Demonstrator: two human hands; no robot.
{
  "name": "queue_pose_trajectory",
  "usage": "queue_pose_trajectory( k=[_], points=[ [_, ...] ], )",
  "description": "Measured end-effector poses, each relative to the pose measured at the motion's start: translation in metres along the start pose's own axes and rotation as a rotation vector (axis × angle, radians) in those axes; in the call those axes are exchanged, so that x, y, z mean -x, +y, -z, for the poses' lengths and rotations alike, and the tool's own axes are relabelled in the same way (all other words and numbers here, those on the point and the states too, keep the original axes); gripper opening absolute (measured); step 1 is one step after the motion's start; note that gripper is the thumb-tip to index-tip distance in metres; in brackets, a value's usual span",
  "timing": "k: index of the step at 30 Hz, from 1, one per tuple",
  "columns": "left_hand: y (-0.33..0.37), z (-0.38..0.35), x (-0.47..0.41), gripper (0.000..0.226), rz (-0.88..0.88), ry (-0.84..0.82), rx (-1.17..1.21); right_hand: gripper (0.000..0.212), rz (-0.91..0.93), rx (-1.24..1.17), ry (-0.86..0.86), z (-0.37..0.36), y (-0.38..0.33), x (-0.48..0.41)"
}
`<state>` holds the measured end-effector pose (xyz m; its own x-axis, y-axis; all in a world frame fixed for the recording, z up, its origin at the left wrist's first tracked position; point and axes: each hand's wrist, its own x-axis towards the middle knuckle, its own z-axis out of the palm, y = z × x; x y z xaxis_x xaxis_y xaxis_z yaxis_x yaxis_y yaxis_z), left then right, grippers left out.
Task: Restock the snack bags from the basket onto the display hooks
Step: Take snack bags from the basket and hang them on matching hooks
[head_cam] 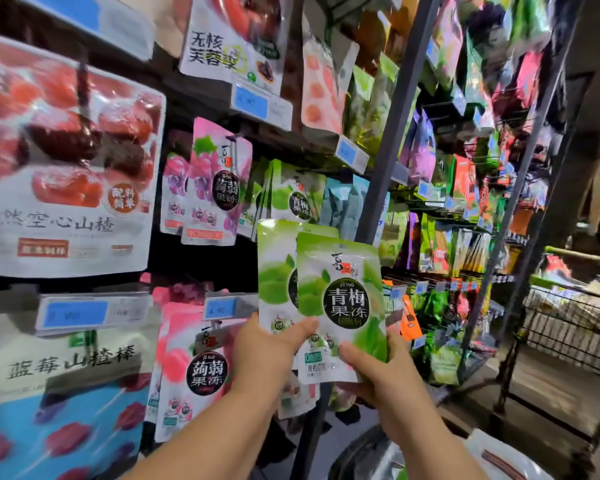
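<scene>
While our left hand (274,348) pinches the rear glossy green plastic snack bag (274,268), our right hand (381,379) grips the front green bag (340,306) mid-frame.

Front bag (343,299) overlaps rear bag (276,271); hung bags (297,195) behind.

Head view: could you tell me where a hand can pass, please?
A dark gap lies below the purple jelly bags, above the blue price tag, left of the held green bags. Past the grey upright it is packed.
</scene>
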<state>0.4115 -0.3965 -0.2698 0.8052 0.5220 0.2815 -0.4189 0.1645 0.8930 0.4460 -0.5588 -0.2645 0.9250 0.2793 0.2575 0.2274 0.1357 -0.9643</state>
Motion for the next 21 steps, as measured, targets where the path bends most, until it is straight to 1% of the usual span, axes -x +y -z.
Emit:
queue_pose_trajectory(
  k=[1, 2, 4, 5, 6, 9, 11, 12, 14, 17, 19, 21],
  points=[
    [0.004, 0.002, -0.005, 0.027, -0.014, 0.014, -0.027, 0.106, 0.021, -0.026, 0.003, -0.005, 0.000, -0.004],
    [0.007, 0.003, -0.011, 0.030, -0.027, 0.030, -0.059, 0.108, 0.042, -0.049, -0.003, -0.009, 0.000, -0.009],
    [0.014, 0.006, -0.022, 0.036, -0.046, 0.062, -0.125, 0.122, 0.066, -0.085, 0.010, -0.017, 0.000, -0.021],
    [0.018, 0.006, -0.028, 0.039, -0.053, 0.069, -0.143, 0.124, 0.087, -0.101, 0.027, -0.021, 0.000, -0.027],
    [0.021, 0.006, -0.033, 0.043, -0.063, 0.067, -0.150, 0.121, 0.120, -0.123, 0.034, -0.025, -0.001, -0.034],
    [0.028, 0.004, -0.053, 0.052, -0.107, 0.072, -0.162, 0.096, 0.206, -0.141, 0.055, -0.034, -0.007, -0.057],
    [0.032, 0.004, -0.065, 0.047, -0.145, 0.087, -0.191, 0.083, 0.253, -0.146, 0.081, -0.038, -0.011, -0.074],
    [0.032, 0.004, -0.072, 0.041, -0.157, 0.091, -0.194, 0.082, 0.267, -0.166, 0.101, -0.038, -0.012, -0.084],
    [0.032, 0.006, -0.081, 0.035, -0.175, 0.083, -0.186, 0.085, 0.272, -0.222, 0.139, -0.035, -0.012, -0.103],
    [0.031, 0.007, -0.089, 0.037, -0.202, 0.060, -0.185, 0.086, 0.299, -0.268, 0.155, -0.031, -0.021, -0.123],
    [0.031, 0.008, -0.092, 0.034, -0.205, 0.063, -0.184, 0.085, 0.308, -0.290, 0.164, -0.027, -0.028, -0.137],
    [0.031, 0.010, -0.096, 0.032, -0.206, 0.074, -0.194, 0.079, 0.311, -0.311, 0.154, -0.026, -0.034, -0.149]
  ],
)
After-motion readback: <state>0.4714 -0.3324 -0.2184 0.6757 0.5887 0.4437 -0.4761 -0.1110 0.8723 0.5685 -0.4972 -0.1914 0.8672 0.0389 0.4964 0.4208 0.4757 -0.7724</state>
